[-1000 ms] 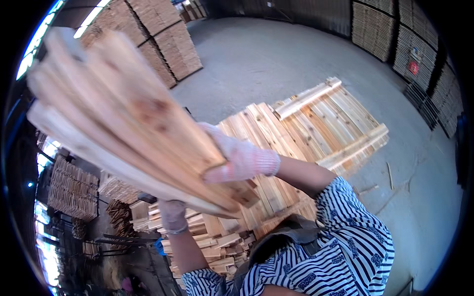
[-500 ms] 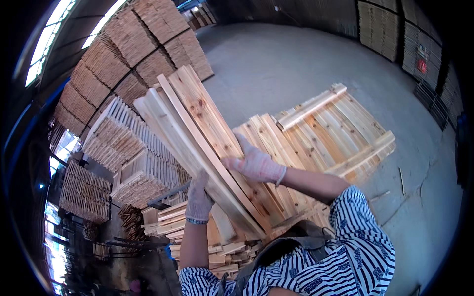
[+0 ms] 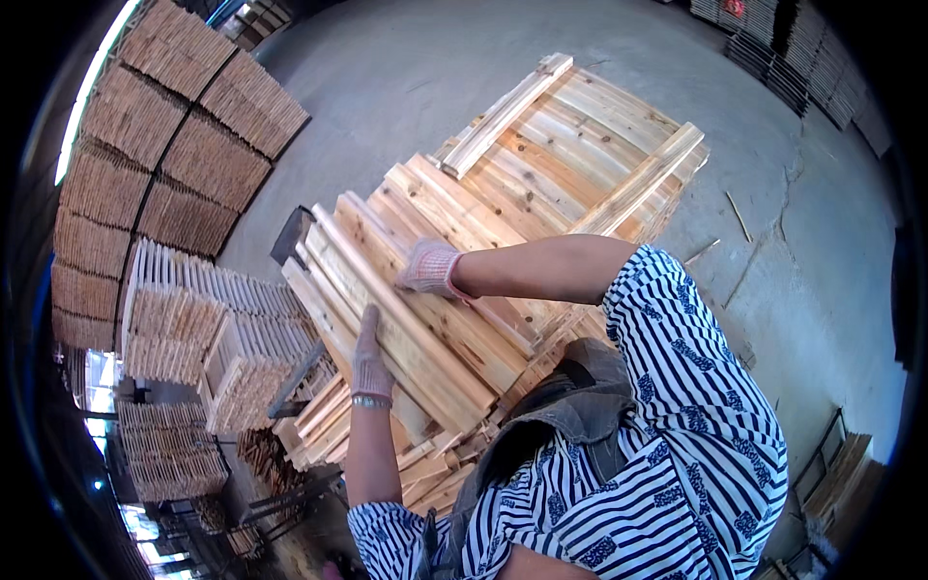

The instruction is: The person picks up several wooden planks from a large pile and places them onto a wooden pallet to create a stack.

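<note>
Head view: a bundle of wooden slats point(image 3: 406, 309) lies at the centre of the picture, on top of a stack of boards point(image 3: 541, 184). The slats are pale, long and narrow, and run diagonally, with the far ends toward the upper left and the near ends toward the lower right.

Left hand point(image 3: 370, 360), in a knit work glove, rests flat with fingers extended on the left edge of the bundle. It presses against the slats without closing around them. Right hand point(image 3: 425, 268), also gloved, lies on the upper face of the bundle with fingers curled over the slats; whether it grips an edge cannot be told.

Two cross battens point(image 3: 507, 111) lie across the stack of boards beyond the bundle. Left of the bundle stand lower stacks of short slats point(image 3: 208, 329). Farther left of the bundle, tall stacked timber point(image 3: 164, 145) forms a wall. Beyond and to the right of the bundle extends a concrete floor point(image 3: 406, 68).
</note>
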Demonstrator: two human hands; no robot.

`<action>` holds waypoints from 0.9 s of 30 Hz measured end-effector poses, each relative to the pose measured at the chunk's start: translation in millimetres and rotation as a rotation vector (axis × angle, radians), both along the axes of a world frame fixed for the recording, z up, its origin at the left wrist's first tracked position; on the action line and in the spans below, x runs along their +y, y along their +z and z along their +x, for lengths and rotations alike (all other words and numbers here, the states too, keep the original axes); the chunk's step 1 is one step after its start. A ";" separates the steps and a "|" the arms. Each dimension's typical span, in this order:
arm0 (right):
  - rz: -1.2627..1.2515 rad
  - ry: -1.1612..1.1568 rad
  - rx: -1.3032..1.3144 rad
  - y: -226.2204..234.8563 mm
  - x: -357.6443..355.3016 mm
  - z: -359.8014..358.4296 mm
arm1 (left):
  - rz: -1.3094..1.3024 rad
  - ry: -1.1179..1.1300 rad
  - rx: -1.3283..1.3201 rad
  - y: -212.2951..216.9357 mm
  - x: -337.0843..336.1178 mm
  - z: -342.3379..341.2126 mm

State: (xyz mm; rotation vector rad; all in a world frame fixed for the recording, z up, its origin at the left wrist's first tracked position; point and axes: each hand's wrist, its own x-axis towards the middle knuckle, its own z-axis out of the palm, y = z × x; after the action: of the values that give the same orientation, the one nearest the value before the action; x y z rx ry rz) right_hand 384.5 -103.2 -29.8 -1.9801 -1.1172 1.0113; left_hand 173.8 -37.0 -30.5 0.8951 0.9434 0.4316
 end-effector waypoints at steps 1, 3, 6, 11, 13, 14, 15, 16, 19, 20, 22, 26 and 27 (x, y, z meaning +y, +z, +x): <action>0.042 0.055 -0.028 9.4 -1.7 2.9 | 0.019 0.022 0.022 -5.8 6.6 -11.9; 0.187 0.192 -0.125 27.8 -28.8 28.5 | 0.119 0.040 0.148 -21.4 21.9 -31.6; 0.029 0.054 -0.106 50.5 -66.4 59.9 | 0.198 0.011 0.243 -37.0 8.5 -37.8; -0.078 -0.147 -0.226 15.0 -67.2 105.2 | 0.136 0.016 0.213 -53.8 14.7 -32.7; -0.096 -0.210 -0.240 -22.8 -60.4 113.9 | 0.137 0.009 0.264 -45.7 9.9 -28.8; -0.054 -0.166 -0.194 -31.6 -59.9 118.8 | 0.148 0.020 0.261 -46.7 11.0 -30.6; -0.008 -0.120 -0.151 -32.8 -59.1 122.3 | 0.162 0.036 0.254 -49.7 12.8 -33.2; 0.030 -0.075 -0.113 -34.6 -63.0 125.9 | 0.167 0.047 0.245 -52.5 10.9 -36.3; 0.146 -0.187 0.383 -44.5 -69.5 145.4 | 0.140 0.060 0.178 -51.1 8.6 -38.8; 0.131 -0.234 0.349 -50.1 -70.9 151.1 | 0.157 0.072 0.174 -50.1 10.6 -34.4; 0.080 -0.334 0.376 -58.6 -75.6 149.4 | 0.168 0.095 0.197 -54.0 8.2 -35.8; 0.010 -0.122 0.440 -19.6 -77.8 110.1 | 0.152 0.082 0.228 -46.0 5.5 -38.4; 0.011 -0.021 0.428 -13.1 -74.8 104.1 | 0.143 0.088 0.238 -43.3 8.1 -37.3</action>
State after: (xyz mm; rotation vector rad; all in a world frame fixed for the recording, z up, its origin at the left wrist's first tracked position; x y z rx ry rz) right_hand 488.6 -178.0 -42.9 -1.6541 -0.8595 1.3344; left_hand 136.4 -29.0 -73.9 1.0539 1.1839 0.4795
